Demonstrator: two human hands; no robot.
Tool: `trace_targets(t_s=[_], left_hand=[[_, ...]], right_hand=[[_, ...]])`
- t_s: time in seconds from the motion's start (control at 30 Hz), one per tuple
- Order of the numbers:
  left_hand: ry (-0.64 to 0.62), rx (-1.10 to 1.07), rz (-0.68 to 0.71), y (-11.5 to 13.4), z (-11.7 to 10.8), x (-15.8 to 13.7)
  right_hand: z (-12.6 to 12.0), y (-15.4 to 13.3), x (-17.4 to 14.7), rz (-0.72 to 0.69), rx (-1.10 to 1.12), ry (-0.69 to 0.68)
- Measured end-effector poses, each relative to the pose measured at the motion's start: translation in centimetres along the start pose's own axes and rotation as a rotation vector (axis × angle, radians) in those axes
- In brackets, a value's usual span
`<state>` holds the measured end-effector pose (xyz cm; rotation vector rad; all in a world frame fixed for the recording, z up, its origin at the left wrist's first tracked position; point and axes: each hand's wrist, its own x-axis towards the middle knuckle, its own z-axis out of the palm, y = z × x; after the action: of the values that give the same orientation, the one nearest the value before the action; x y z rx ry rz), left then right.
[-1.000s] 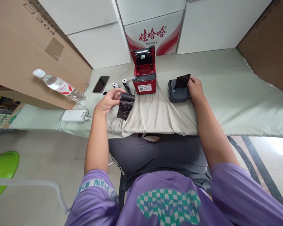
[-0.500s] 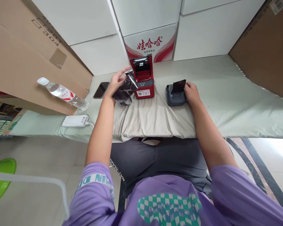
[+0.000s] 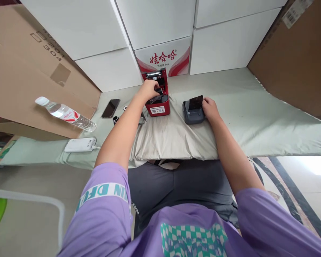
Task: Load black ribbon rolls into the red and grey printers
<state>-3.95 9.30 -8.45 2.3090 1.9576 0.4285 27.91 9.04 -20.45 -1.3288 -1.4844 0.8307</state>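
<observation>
My left hand [image 3: 149, 90] reaches into the raised-lid red label printer [image 3: 159, 109], its fingers closed round a small dark roll [image 3: 159, 91] at the compartment. A dark strip seems to hang from the roll over the printer's front. My right hand [image 3: 209, 107] rests against the right side of a small dark grey printer [image 3: 193, 115], gripping it by its tilted-up dark lid [image 3: 196, 102]; some fingertips are hidden behind. Beside my left forearm lie a black roll [image 3: 116, 119] and a dark glossy piece [image 3: 142, 119], partly covered by the arm.
A phone [image 3: 111, 108], a water bottle [image 3: 66, 113] leaning on a cardboard box [image 3: 24, 71] and a white power bank [image 3: 80, 144] with a cable are on the left. White cartons [image 3: 163, 59] stand behind the printers. Another brown box [image 3: 296, 64] is at right.
My left hand has moved right and into the red printer with a dark roll. The glossy dark piece it held before now lies behind my forearm. My right hand stays put.
</observation>
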Motion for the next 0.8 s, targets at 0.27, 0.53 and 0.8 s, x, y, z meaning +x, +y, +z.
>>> trace_targets(t_s=[0.27,0.53,0.8], left_hand=[[-0.009,-0.006,-0.059,0.5,0.1,0.0],[-0.248,0.027,-0.120,0.8,-0.3,0.1],[0.251,0.007,-0.123,2.7,-3.1,-0.4]], right_hand=[[-0.1,-0.4,-0.3,0.006,0.007,0.004],[-0.1,-0.6,-0.4,0.020,0.001,-0.003],[-0.2,-0.9,-0.8,0.006,-0.004,-0.016]])
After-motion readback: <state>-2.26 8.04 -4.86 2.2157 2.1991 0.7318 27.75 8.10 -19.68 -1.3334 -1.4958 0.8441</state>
